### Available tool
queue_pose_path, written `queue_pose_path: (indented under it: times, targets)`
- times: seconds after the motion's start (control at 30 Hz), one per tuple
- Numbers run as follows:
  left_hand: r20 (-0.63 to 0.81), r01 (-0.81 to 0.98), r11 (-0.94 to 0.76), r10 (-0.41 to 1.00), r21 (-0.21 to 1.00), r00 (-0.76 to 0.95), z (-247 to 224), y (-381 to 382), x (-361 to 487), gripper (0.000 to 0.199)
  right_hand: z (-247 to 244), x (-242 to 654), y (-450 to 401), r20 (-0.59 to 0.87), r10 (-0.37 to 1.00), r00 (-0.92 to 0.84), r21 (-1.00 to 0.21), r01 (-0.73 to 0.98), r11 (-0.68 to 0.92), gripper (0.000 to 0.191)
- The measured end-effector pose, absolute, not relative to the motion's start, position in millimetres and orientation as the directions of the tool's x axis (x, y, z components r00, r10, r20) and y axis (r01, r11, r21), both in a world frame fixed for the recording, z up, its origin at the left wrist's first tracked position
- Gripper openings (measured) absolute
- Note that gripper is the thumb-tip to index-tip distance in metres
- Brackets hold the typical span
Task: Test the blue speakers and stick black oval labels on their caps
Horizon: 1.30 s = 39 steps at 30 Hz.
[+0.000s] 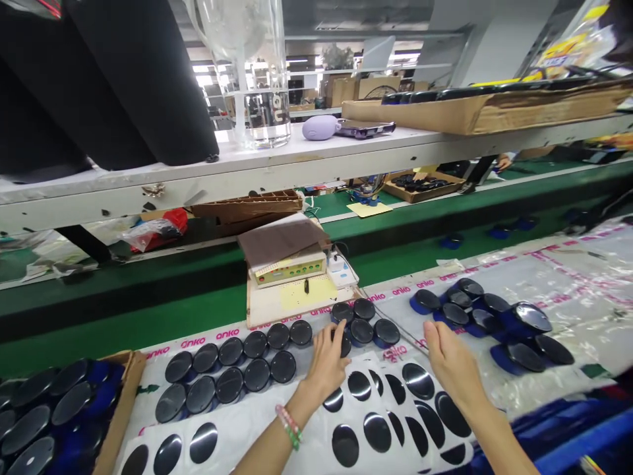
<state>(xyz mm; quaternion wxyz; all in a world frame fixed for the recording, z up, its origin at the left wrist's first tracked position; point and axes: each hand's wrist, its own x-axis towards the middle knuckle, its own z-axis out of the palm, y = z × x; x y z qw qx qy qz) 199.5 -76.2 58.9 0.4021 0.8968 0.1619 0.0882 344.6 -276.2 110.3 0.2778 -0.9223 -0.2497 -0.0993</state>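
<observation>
My left hand (327, 359), with a beaded bracelet on the wrist, has its fingers curled round a black-topped round blue unit (345, 343). Several like it, such as this round unit (362, 331), stand just behind and to the right. My right hand (452, 363) is closed, thumb uppermost, over the mat to the right. A thin dark line, perhaps a cable (395, 321), runs up to its fingers; what they hold is hidden. Below and between the hands lie overlapping white sheets (363, 404) bearing black glossy round stickers (377, 432).
Two rows of round units (231, 351) stand left. A cardboard box (123, 402) of units is at far left; more units (487, 316) cluster right. Behind are a control box (291, 269) and green conveyor (212, 284). A shelf (316, 168) overhead carries a glass jug (267, 112).
</observation>
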Motion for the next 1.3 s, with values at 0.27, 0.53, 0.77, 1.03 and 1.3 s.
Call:
queue_pose_path:
  times: [0.27,0.53,0.77,1.03,1.3]
  targets:
    - [0.053,0.164,-0.465,0.418,0.870,0.907,36.2,-78.4,210.8,0.078,68.6,414.7,-275.1,0.242,0.174,0.955,-0.445,0.269,-0.854,0.026]
    - [0.017,0.051,-0.121,0.505,0.991,0.863,93.8,-81.0,204.4,0.042,105.5,445.4,-236.8,0.121,0.408,0.905,-0.607,0.393,-0.691,0.033]
    - [-0.335,0.292,0.618,-0.048,0.730,0.941,157.1,-62.6,196.2,0.081,192.0,321.4,-208.6,0.192,0.888,0.417,-0.864,0.501,-0.048,0.038]
    - [-0.157,-0.052,0.859,0.152,0.510,0.976,191.5,-53.2,149.5,0.046,238.8,272.0,-211.3,0.326,0.862,0.388,-0.702,0.710,-0.054,0.031]
    - [-0.071,-0.190,0.727,0.311,0.659,0.948,194.9,-64.5,137.0,0.039,241.4,252.1,-202.0,0.621,0.764,0.172,-0.359,0.929,0.083,0.017]
